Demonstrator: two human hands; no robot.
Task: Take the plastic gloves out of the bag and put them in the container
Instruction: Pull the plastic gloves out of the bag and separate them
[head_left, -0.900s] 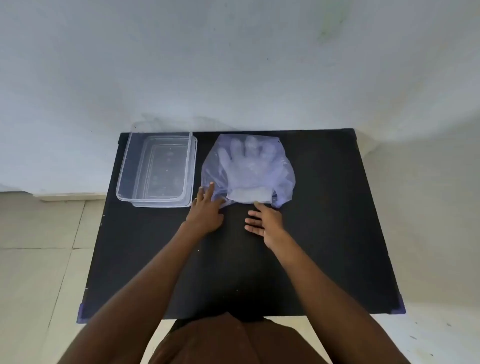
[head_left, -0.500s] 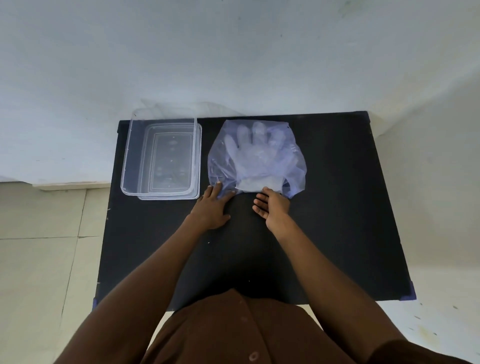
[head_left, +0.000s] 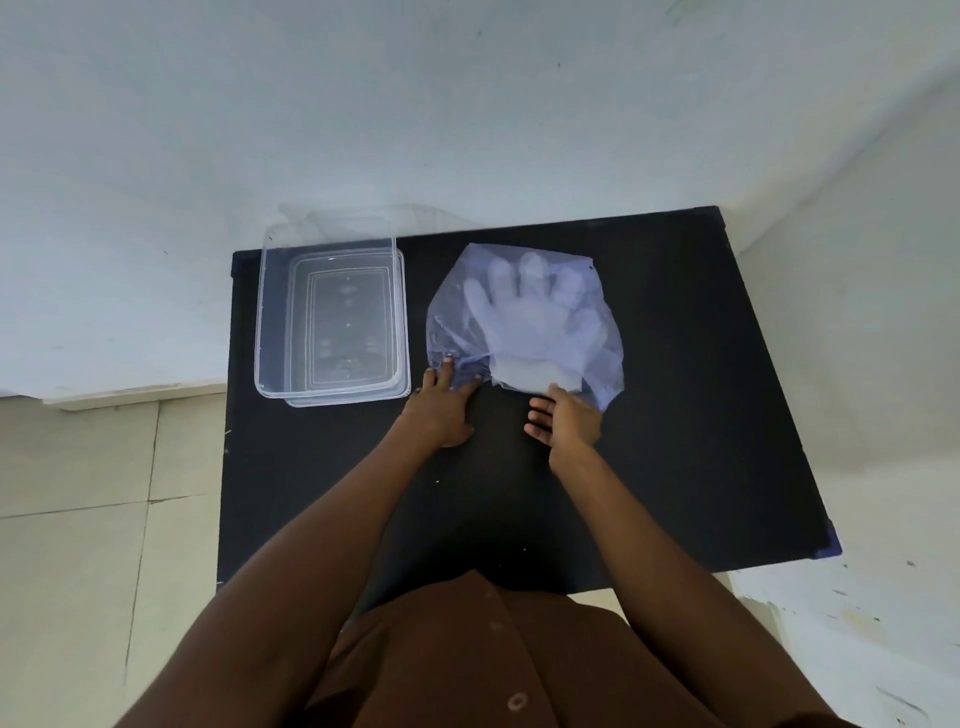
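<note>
Closing in on the near, open edge of the translucent bag (head_left: 524, 322) on the black counter (head_left: 701, 415): left hand (head_left: 441, 410) now pressing its corner flat with fingers together, right hand (head_left: 566, 423) arriving loosely spread at the mouth, plastic gloves (head_left: 535, 317) still inside, clear container (head_left: 330, 317) waiting empty alongside.

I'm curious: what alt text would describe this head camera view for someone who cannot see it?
Two bare hands, left hand and right hand, touch the near edge of a translucent purple plastic bag holding clear plastic gloves on a black table. An empty clear rectangular plastic container sits left.
</note>
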